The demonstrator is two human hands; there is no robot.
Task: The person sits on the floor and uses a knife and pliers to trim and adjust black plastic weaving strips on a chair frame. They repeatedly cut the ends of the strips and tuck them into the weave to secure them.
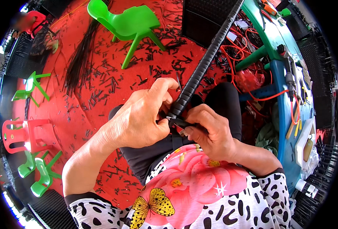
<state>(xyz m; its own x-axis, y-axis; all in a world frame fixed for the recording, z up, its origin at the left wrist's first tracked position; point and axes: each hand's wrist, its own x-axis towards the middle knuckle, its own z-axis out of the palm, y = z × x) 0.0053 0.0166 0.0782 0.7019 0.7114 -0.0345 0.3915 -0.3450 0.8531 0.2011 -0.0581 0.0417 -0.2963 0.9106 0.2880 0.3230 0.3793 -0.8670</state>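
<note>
A long pole wrapped in black strip (197, 74) slants from the upper right down to my lap. My left hand (142, 114) is closed at its lower end, fingers curled around and beside it. A thin dark sliver (179, 82) sticks up by its index finger; what it belongs to is hidden. My right hand (213, 133) pinches a short black strip (181, 122) between thumb and fingers, right against the pole's end. Something small and shiny shows where the two hands meet, too small to name.
Black offcuts (104, 82) litter the red floor, with a bundle of long black strands (81, 61). A green chair (129, 24) stands ahead; a red chair (27, 135) and small green ones stand left. A blue-green table (285, 103) with tools and orange cords runs along my right. Another person (33, 23) is far left.
</note>
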